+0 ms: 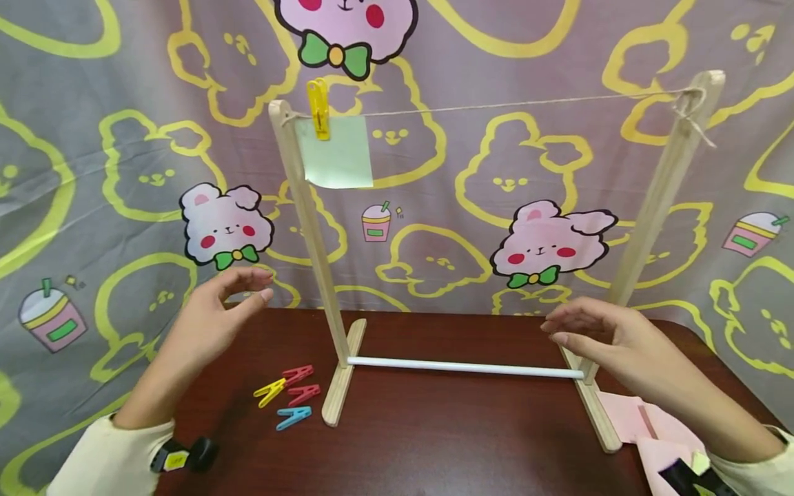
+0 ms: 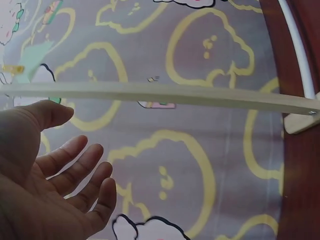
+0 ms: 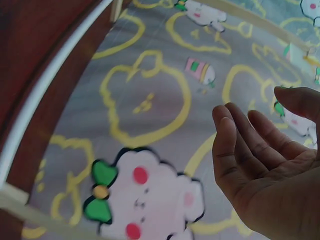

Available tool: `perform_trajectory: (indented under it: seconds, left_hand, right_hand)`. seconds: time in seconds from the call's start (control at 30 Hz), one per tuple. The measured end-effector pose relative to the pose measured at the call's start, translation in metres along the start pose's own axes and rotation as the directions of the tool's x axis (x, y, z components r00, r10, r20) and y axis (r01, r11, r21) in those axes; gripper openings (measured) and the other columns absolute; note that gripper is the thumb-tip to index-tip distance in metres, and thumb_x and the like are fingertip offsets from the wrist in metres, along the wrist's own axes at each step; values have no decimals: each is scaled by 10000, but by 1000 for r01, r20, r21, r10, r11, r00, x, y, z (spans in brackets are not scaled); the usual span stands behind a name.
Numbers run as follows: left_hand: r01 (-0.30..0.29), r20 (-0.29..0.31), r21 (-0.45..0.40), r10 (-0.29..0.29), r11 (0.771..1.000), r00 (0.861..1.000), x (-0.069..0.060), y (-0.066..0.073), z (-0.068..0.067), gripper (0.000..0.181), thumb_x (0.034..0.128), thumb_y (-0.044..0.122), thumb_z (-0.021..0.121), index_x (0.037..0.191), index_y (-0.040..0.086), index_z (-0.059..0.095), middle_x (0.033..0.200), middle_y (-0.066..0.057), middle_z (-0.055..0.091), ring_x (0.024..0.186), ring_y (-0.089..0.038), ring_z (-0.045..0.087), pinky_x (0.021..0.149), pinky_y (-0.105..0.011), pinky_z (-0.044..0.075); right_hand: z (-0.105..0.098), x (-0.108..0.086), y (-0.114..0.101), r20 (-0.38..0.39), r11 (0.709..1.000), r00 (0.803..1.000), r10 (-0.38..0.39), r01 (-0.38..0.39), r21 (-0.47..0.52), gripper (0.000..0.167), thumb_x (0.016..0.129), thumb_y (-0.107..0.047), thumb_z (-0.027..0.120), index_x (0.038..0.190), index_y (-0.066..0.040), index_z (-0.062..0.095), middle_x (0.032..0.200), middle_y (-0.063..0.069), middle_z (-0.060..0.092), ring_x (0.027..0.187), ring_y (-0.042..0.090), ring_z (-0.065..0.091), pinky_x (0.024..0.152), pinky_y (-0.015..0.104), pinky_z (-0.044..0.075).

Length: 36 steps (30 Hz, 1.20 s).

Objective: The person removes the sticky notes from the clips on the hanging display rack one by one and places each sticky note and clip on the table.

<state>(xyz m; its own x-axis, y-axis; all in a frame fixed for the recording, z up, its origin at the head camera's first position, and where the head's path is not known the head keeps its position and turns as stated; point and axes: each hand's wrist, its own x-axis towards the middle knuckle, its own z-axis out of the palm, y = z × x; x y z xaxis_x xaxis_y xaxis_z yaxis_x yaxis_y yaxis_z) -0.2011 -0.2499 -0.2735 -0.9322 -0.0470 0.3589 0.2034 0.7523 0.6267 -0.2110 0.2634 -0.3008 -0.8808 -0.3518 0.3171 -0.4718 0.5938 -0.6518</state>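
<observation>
My left hand (image 1: 220, 313) hovers left of the wooden rack's left post (image 1: 313, 234), fingers loosely bent and holding nothing. Near the right post (image 1: 660, 193), my right hand (image 1: 604, 337) is in the air, also holding nothing. A string (image 1: 484, 105) runs between the post tops. From its left end hangs a pale green paper square (image 1: 338, 155), held by a yellow clothespin (image 1: 319, 110). On the table below my left hand lie a yellow clothespin (image 1: 270, 392), two red clothespins (image 1: 304, 394) and a blue clothespin (image 1: 293, 417).
A white rod (image 1: 465, 366) joins the rack's wooden feet on the dark red-brown table (image 1: 434, 434). Pink paper pieces (image 1: 670, 430) lie at the right, partly under my right forearm. Behind the rack hangs a printed grey curtain (image 1: 428, 200).
</observation>
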Motion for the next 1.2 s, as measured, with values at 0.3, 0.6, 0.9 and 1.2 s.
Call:
perform_trajectory:
  seconds: [0.3, 0.6, 0.9, 1.2]
  left_hand:
    - [-96, -34, -75, 94, 993, 995, 14, 20, -8, 363, 1059, 287, 628, 1352, 73, 638, 1281, -125, 687, 1022, 112, 585, 852, -55, 467]
    - [-83, -47, -111, 78, 990, 996, 21, 32, -16, 379, 1055, 370, 628, 1340, 120, 626, 1223, 48, 645, 1034, 44, 619, 817, -91, 497]
    - [-147, -87, -119, 137, 982, 987, 37, 47, -25, 345, 1057, 301, 629, 1332, 94, 632, 1187, 131, 664, 1040, 51, 619, 839, -83, 484]
    - [-171, -104, -114, 159, 979, 982, 53, 57, -32, 343, 1049, 288, 627, 1327, 88, 634, 1138, 178, 643, 1064, 49, 585, 901, -145, 425]
  right_hand:
    - [11, 40, -53, 3, 992, 996, -93, 92, 92, 201, 1011, -188, 704, 1211, -177, 715, 1144, -20, 760, 1020, 78, 730, 842, 223, 580]
    - [34, 83, -86, -18, 977, 992, -124, 125, 170, 219, 995, -176, 718, 1211, -140, 704, 1142, -9, 759, 1049, 132, 714, 872, 289, 573]
    - [49, 120, -114, -49, 940, 995, -90, 101, 327, 245, 975, -155, 733, 1212, -117, 687, 1150, 42, 759, 1044, 159, 729, 881, 320, 608]
    - [63, 155, -135, -73, 858, 991, -110, 132, 496, 313, 980, -172, 725, 1268, -65, 661, 1190, 72, 744, 1050, 215, 718, 818, 316, 612]
